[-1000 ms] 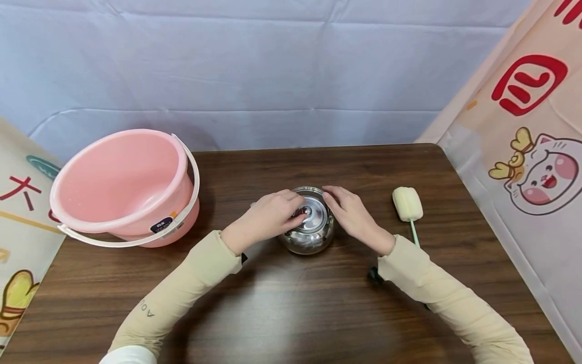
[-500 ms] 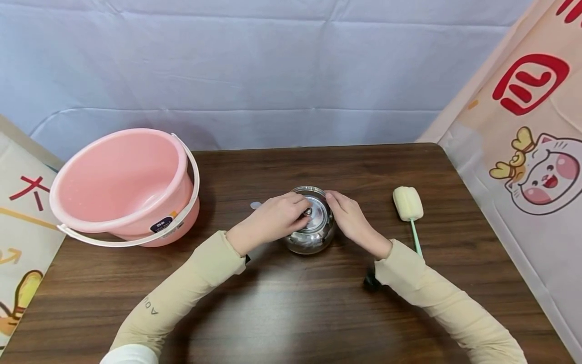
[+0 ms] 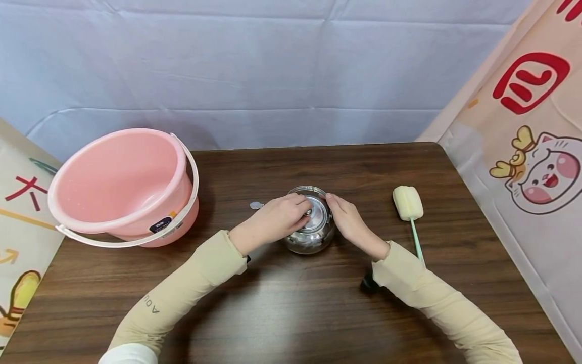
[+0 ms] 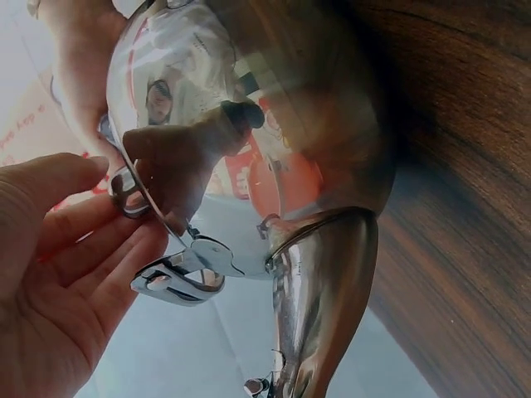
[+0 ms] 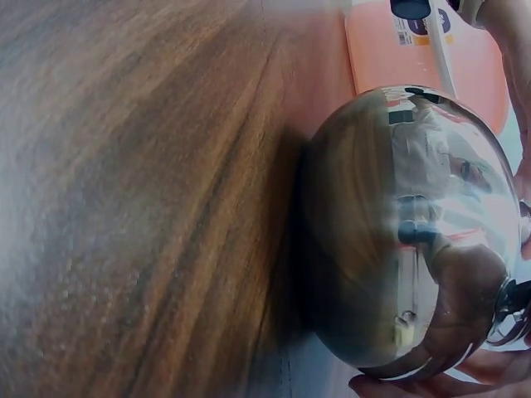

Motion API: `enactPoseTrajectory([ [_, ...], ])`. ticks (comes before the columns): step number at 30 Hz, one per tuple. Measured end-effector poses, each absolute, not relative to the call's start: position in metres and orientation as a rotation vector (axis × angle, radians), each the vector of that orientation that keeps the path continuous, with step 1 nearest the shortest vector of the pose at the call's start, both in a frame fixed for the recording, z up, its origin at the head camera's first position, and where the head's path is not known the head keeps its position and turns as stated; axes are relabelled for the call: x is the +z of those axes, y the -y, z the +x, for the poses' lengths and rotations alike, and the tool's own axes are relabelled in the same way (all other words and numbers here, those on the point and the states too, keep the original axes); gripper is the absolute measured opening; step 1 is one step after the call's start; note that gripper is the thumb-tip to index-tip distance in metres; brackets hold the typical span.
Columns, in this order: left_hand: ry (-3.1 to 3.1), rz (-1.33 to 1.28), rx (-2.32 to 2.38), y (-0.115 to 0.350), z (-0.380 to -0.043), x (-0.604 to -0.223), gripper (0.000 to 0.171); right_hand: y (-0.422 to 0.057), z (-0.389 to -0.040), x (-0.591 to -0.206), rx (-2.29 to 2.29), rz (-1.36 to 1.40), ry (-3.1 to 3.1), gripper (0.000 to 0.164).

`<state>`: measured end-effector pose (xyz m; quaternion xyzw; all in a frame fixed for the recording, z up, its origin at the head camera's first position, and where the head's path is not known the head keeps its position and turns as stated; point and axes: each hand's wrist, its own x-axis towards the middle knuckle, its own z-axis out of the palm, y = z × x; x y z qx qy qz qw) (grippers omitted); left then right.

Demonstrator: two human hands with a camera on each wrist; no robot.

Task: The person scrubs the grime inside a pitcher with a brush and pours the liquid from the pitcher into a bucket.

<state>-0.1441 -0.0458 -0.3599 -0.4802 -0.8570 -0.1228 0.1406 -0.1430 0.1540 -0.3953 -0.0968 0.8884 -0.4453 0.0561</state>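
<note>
A shiny steel teapot (image 3: 309, 243) stands on the table between the two hands, its lid (image 3: 320, 217) on top. My left hand (image 3: 279, 218) reaches over from the left, and its thumb and fingertips are round the small lid knob (image 4: 127, 195). In the left wrist view the spout (image 4: 323, 298) points away from the pot's side, near a metal handle lug (image 4: 178, 282). My right hand (image 3: 352, 221) lies along the pot's right side with its fingers fairly straight. In the right wrist view its fingers (image 5: 419, 387) show behind the rounded body, partly hidden.
A pink bucket (image 3: 182, 222) with a white handle stands at the table's left. A sponge brush (image 3: 407, 203) with a pale green stick lies right of the right hand, partly under the sleeve. Cloth backdrops border the back and both sides of the wooden table (image 3: 291, 313).
My left hand has shifted slightly right and its fingers have drawn in round the lid knob. The right hand has settled lower against the pot's side. The teapot stays in place.
</note>
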Motion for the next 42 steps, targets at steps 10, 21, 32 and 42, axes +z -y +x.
enactPoseTrajectory([
  [10,2.455,-1.393,-0.345,0.0444,-0.1445,-0.3614,0.014,-0.1519,-0.1398,-0.3958,-1.36,-0.246,-2.688,0.053],
  [21,2.464,-1.389,-0.358,0.0437,-0.1443,-0.3613,0.012,-0.1477,-0.1406,-0.3987,-1.521,-0.234,-2.606,0.051],
  [32,2.408,-1.376,-0.373,0.0429,-0.1432,-0.3653,0.008,-0.1482,-0.1417,-0.4012,-1.508,-0.247,-2.628,0.049],
  [42,2.394,-1.38,-0.374,0.0425,-0.142,-0.3619,0.01,-0.1489,-0.1425,-0.4016,-1.511,-0.32,-2.642,0.048],
])
